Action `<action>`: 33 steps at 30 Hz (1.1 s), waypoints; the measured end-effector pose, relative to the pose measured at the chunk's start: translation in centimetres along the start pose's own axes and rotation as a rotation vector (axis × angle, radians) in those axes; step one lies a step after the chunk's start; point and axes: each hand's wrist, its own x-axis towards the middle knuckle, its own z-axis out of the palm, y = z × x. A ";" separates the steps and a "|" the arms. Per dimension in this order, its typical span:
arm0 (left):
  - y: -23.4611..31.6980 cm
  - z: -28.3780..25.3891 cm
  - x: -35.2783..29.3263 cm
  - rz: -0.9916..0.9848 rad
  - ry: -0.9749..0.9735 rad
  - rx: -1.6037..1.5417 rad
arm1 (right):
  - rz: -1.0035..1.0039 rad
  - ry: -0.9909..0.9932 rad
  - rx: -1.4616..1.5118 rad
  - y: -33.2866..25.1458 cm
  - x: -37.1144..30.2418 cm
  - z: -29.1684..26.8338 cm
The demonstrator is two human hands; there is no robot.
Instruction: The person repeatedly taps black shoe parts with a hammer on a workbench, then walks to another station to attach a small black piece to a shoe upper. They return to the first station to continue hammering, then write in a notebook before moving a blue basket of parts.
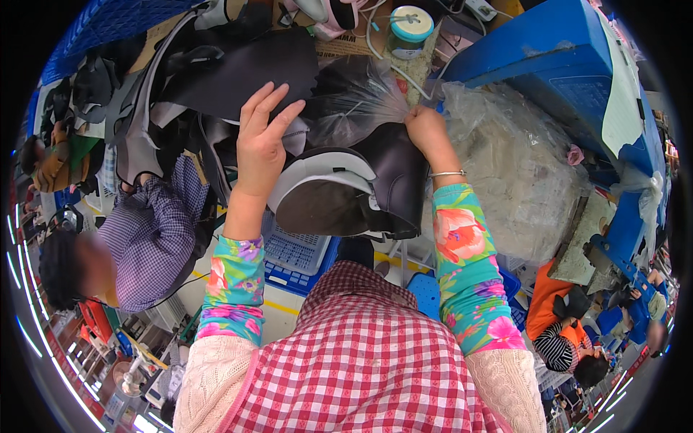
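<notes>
Pinching a clear bag [382, 101] beyond the dark upper [395, 162], I hold my right grip [426, 130] narrow, my left grip [261, 141] spread wide. A bulkier clear sack [509, 169] of pale material sits right; a lidded jar [410, 35] stands far.

1 clear plastic bag [372, 105], gathered at 1 end and perhaps holding black pieces [346, 76], lies beside dark sheeting [238, 72].

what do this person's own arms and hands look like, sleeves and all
The left hand and right hand are both gloveless. A thin silvery bracelet circles the right wrist. Turquoise floral sleeve covers dress both forearms, with cream cable-knit sleeves higher up.
</notes>
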 end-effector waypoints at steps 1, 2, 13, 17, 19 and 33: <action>0.1 0.0 0.1 0.003 -0.006 -0.002 | 0.006 -0.019 -0.025 -0.4 -0.3 -0.2; 0.2 0.2 0.1 0.006 -0.012 -0.004 | -0.021 -0.078 -0.046 -0.9 -0.8 -0.3; 4.6 1.6 -2.6 0.040 -0.166 0.235 | -0.199 -0.271 -0.164 -7.1 -10.4 -0.6; 6.0 2.0 -3.8 0.035 -0.157 0.209 | -0.260 -0.279 -0.141 -8.7 -8.9 1.9; 6.0 2.2 -3.9 0.044 -0.174 0.201 | -0.205 -0.273 -0.232 -8.7 -7.3 3.0; 3.9 9.2 -2.3 0.333 -0.608 0.592 | -0.258 -0.448 -0.326 -5.1 -11.2 -0.4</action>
